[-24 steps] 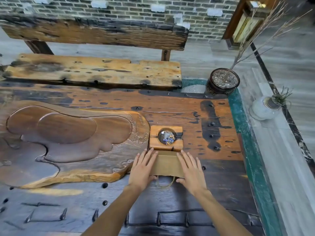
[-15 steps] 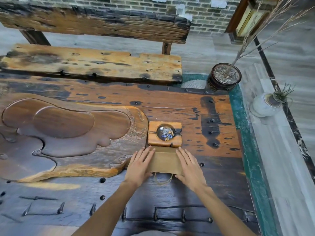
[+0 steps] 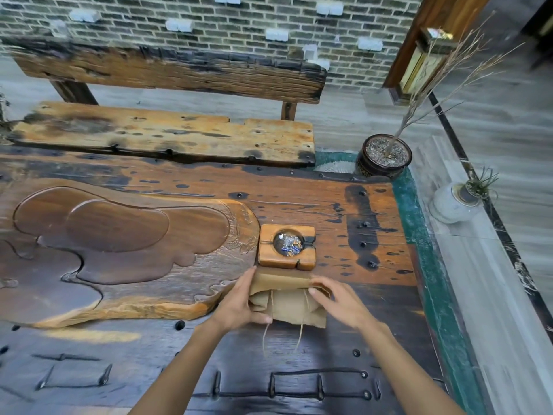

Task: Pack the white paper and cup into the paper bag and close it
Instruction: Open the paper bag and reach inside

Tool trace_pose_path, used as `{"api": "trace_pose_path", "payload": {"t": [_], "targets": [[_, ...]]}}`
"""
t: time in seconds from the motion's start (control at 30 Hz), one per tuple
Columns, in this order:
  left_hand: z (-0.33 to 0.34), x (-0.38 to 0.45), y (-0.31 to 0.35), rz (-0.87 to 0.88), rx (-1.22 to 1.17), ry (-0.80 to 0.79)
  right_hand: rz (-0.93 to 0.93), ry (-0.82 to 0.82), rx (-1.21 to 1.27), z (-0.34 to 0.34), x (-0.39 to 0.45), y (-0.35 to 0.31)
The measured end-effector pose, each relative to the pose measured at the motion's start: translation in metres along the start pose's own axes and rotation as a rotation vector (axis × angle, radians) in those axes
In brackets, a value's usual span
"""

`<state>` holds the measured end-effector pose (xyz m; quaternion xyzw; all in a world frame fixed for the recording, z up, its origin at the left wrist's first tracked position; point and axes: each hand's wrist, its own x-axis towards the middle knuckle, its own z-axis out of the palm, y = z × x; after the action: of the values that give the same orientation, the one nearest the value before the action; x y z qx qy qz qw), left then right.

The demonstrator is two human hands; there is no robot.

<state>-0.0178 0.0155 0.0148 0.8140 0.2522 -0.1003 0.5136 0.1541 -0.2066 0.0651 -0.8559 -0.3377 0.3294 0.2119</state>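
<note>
A brown paper bag (image 3: 288, 307) lies on the dark wooden table (image 3: 344, 348), just in front of a wooden ashtray. Its top is folded over and its string handles trail toward me. My left hand (image 3: 239, 301) grips the bag's left side, thumb under the near edge. My right hand (image 3: 338, 301) rests on the bag's right side with fingers on the folded flap. No white paper or cup shows; whatever is inside the bag is hidden.
A square wooden ashtray (image 3: 286, 246) touches the bag's far edge. A carved wooden tea tray (image 3: 119, 247) fills the left. Behind stands a rough bench (image 3: 167, 136). A dark pot with dry twigs (image 3: 383, 157) and a white vase (image 3: 452, 202) sit at the right.
Both hands lay flat on the bag before. Now the left hand has shifted to its side, the bag looks taller with its top folded, and the handles have come into view.
</note>
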Motion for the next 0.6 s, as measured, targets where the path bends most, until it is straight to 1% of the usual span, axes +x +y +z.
{"api": "trace_pose_path", "payload": {"t": [0.17, 0.23, 0.33, 0.4, 0.5, 0.6], "targets": [[0.001, -0.018, 0.011, -0.019, -0.138, 0.18, 0.05, 0.061, 0.068, 0.0, -0.004, -0.012], [0.002, -0.023, 0.018, -0.037, -0.155, 0.215, 0.083, 0.088, 0.077, 0.0, -0.004, -0.016], [0.006, -0.027, 0.021, -0.144, -0.084, 0.241, 0.105, 0.122, 0.11, -0.001, -0.004, -0.022], [0.006, -0.03, 0.027, -0.206, 0.021, 0.242, 0.117, 0.131, 0.123, 0.0, -0.005, -0.023], [0.008, -0.035, 0.039, -0.212, 0.186, 0.267, 0.117, 0.096, 0.102, 0.002, -0.009, -0.024], [0.01, -0.037, 0.045, -0.205, 0.257, 0.295, 0.119, 0.081, 0.085, 0.003, -0.015, -0.027]]}}
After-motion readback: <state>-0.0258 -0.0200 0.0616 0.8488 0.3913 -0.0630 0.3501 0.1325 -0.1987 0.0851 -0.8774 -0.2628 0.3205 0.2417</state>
